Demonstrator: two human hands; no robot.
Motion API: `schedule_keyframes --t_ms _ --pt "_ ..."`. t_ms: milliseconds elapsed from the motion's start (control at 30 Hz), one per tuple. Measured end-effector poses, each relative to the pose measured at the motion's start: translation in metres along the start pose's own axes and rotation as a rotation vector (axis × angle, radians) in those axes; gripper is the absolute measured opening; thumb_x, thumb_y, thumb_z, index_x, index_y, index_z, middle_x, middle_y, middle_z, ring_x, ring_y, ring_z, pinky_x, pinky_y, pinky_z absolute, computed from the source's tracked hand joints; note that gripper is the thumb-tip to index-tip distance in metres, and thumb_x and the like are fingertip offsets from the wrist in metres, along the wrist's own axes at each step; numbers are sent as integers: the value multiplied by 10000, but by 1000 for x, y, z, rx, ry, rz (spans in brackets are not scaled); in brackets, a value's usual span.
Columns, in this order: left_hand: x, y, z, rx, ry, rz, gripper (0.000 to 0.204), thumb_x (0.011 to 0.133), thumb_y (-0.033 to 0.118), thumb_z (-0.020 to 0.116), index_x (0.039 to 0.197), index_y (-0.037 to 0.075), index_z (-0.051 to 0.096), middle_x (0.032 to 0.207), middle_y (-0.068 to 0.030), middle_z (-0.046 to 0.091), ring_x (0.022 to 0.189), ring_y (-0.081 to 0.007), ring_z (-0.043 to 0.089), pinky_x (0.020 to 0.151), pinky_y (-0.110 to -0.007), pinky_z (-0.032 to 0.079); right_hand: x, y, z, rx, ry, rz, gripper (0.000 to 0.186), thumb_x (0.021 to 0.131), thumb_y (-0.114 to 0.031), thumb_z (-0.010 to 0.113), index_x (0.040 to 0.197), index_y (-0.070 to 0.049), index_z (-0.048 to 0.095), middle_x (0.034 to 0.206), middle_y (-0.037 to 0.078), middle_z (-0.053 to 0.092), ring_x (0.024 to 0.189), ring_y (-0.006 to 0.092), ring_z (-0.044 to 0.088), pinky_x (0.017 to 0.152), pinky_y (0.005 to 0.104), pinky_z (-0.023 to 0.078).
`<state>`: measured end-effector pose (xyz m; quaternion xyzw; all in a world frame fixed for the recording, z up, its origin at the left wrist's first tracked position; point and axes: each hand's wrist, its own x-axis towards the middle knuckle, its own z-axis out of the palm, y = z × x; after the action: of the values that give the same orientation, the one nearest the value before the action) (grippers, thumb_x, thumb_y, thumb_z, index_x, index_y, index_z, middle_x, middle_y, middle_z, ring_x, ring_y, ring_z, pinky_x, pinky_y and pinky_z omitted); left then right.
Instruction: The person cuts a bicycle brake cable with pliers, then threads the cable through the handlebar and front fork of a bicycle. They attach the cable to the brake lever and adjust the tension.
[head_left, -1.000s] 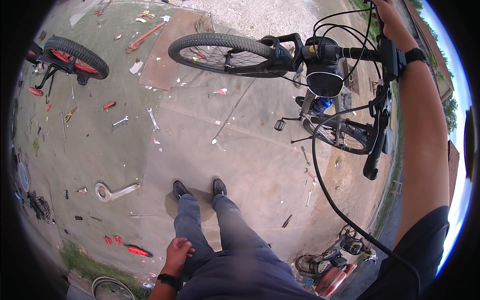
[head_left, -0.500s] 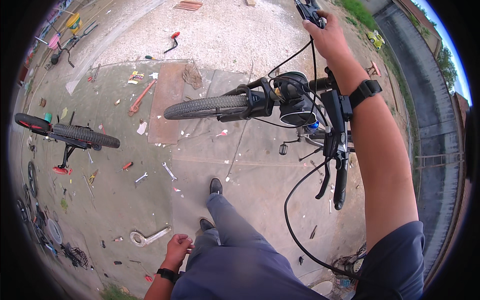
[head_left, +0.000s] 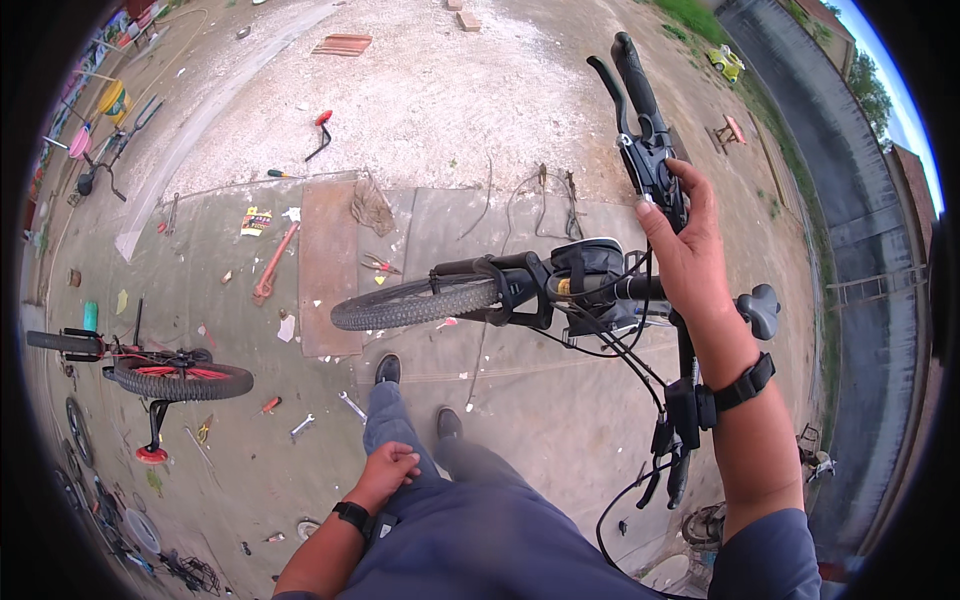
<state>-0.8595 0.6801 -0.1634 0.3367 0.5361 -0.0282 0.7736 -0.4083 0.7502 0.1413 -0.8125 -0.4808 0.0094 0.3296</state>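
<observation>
A black bicycle stands at my right, its knobbly front wheel (head_left: 415,303) pointing left. My right hand (head_left: 692,235) is closed round the handlebar (head_left: 655,165), thumb and fingers beside the brake lever clamp at its far end. The far grip (head_left: 632,75) sticks out past my fingers. A black bag (head_left: 588,268) sits behind the fork, with cables (head_left: 612,345) looping near it. Beyond my wrist the saddle (head_left: 760,310) shows. My left hand (head_left: 390,472) hangs in front of my thigh, fingers loosely curled, with nothing visible in them.
A small bike (head_left: 180,378) with red-rimmed wheels lies at the left. Spanners (head_left: 302,427), a red pipe wrench (head_left: 275,265), pliers (head_left: 380,264) and scraps litter the concrete. A rusty metal sheet (head_left: 330,240) lies ahead, before pale gravel (head_left: 410,110). A grey wall (head_left: 830,200) runs along the right.
The handlebar has come nearer and its far grip now shows. My feet have swapped lead in a step. My left hand has swung forward; my right hand stays on the bar.
</observation>
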Motion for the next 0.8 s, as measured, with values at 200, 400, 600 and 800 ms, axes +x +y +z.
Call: schedule_keyframes --t_ms 200,400,600,800 --pt "35 85 -53 120 -37 2 314 982 152 712 1221 -8 583 1012 -95 705 844 -179 723 676 -302 568 -12 -20 -5 219 -49 200 589 977 -104 698 1493 -45 420 1304 93 543 1146 161 532 1037 328 441" --pt "64 118 -97 192 -72 -64 353 966 183 740 1221 -15 596 1011 -89 705 837 -163 729 660 -297 580 -15 -13 -8 211 -72 196 595 982 -63 668 1509 -42 393 1508 151 397 1403 259 422 1195 397 309" --pt "78 140 -102 220 -122 -117 371 960 200 752 1217 -19 598 982 -89 709 838 -162 731 660 -299 581 -14 -12 -6 113 -67 97 628 976 -141 689 1517 -60 380 1552 211 381 1417 317 426 1206 449 298" --pt "87 156 -102 253 -166 -142 356 966 193 744 1217 -10 594 989 -81 705 841 -161 727 670 -295 573 -12 -15 -7 93 -67 82 646 970 -196 705 1516 -76 381 1570 232 372 1428 329 415 1202 458 300"
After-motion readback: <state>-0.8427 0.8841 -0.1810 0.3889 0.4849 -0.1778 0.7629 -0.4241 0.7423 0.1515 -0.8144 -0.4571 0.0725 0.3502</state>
